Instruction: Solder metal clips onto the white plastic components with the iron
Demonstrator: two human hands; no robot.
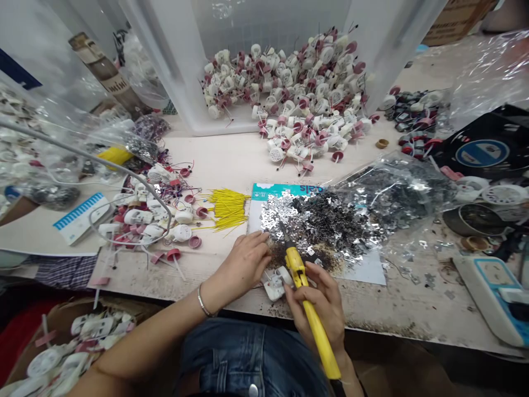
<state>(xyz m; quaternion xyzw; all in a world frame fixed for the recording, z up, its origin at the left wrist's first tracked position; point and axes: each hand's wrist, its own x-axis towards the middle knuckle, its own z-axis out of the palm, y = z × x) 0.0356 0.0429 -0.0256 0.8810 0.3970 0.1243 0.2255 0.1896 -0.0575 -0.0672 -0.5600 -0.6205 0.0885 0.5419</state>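
Note:
My right hand [318, 300] is wrapped round a yellow electric screwdriver [314, 320], whose thin metal tip points away from me into a heap of small black parts [330, 220], apparently screws. A white plastic housing [274, 285] lies below the tip at the table edge, between my hands; the right fingertips are close to it, and I cannot tell if they touch. My left hand [248, 259] reaches to the left edge of the heap of small shiny metal plates [276, 209]. Its fingers are curled together, and whatever is between them is too small to make out.
A bundle of yellow wires [229, 209] lies left of the heaps. Farther left are white and pink assemblies [144, 215] and a white wire loop [165, 234]. A plastic bin [227, 129] of similar assemblies stands behind. A power strip [491, 298] and black fan [487, 149] are at right.

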